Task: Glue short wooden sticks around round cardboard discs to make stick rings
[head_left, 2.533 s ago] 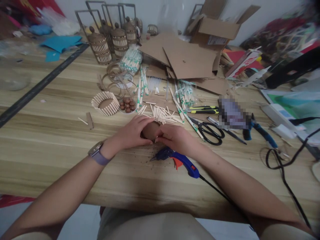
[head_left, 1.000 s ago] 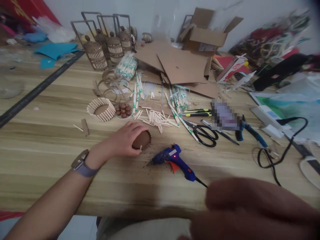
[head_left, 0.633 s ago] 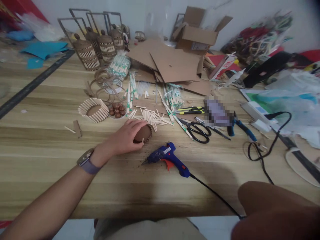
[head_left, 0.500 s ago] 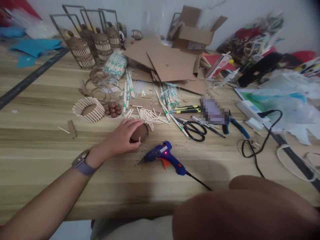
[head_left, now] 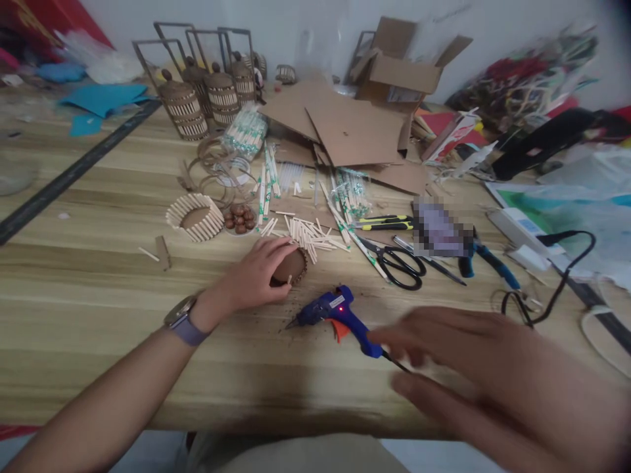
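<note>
My left hand (head_left: 254,272) curls round the left side of a shallow round brown cardboard base (head_left: 288,268) with a dark rim. A short stick (head_left: 289,280) stands up near the thumb tip. My right hand (head_left: 453,355), blurred by motion, hangs over the near right of the table with thumb and fingers apart, holding nothing. Its fingertips are close to the handle of a blue hot glue gun (head_left: 340,312); I cannot tell whether they touch. The gun lies on its side, red light lit, nozzle pointing left. Cut wooden sticks (head_left: 310,235) lie heaped behind the base.
A ring of sticks (head_left: 196,217) and a dish of brown beads (head_left: 240,218) stand behind my left hand. Scissors (head_left: 401,266), cutters and pliers (head_left: 495,266) lie to the right. Cardboard sheets (head_left: 355,131), a carton and handled stick lanterns (head_left: 185,108) fill the back.
My right hand has swung in from the lower right towards the glue gun's handle, its fingers spreading into sight. My left hand keeps its hold on the base. The whole view has shifted slightly.
</note>
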Demonstrator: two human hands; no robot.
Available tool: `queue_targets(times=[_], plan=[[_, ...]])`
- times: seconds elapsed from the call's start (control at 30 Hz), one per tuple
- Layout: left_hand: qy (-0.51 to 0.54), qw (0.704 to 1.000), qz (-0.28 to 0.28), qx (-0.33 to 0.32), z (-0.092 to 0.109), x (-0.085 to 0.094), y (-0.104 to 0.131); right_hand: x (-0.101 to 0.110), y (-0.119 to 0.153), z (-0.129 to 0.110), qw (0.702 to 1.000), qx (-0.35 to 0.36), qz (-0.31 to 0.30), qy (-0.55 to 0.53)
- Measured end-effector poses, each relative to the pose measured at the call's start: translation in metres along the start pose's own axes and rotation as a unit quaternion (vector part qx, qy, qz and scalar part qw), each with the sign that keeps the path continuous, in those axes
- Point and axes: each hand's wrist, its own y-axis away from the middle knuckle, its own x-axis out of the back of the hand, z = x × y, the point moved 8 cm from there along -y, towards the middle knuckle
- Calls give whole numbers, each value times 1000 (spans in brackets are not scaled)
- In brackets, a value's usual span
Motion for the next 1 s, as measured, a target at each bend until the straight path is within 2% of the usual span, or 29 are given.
queue_targets(times=[0.1, 0.17, 0.23, 0.33, 0.43, 0.5, 0.63, 0.7, 0.73, 0.87, 1.0], plan=[[12, 1000, -8, 3, 0, -1, 1, -43, -24, 23, 990, -79, -106, 38], [20, 1000, -13, 3, 0, -1, 2, -68, -31, 41, 982, -130, -132, 42], [24, 1000, -15, 3, 0, -1, 2, -84, -32, 52, 980, -154, -124, 8], [30, 999, -17, 3, -2, -1, 3, -89, -30, 60, 977, -167, -81, -108], [37, 999, -16, -2, -3, -1, 3, -81, -23, 70, 950, -180, -26, -254], [44, 999, -14, -1, -5, -1, 2, -80, -16, 80, 919, -210, -6, -335], [54, 998, -16, 7, -6, -1, 2, -90, -13, 91, 829, -277, 21, -485], [58, 998, -17, 9, -7, -1, 2, -93, -25, 85, 812, -262, 14, -521], [59, 998, -16, 9, -8, -1, 2, -94, -33, 80, 819, -245, 2, -518], [57, 998, -10, 4, -9, -2, 2, -92, -58, 63, 880, -185, -17, -436], [51, 999, -2, -2, -7, -1, 3, -95, -56, 64, 911, -171, 7, -375]])
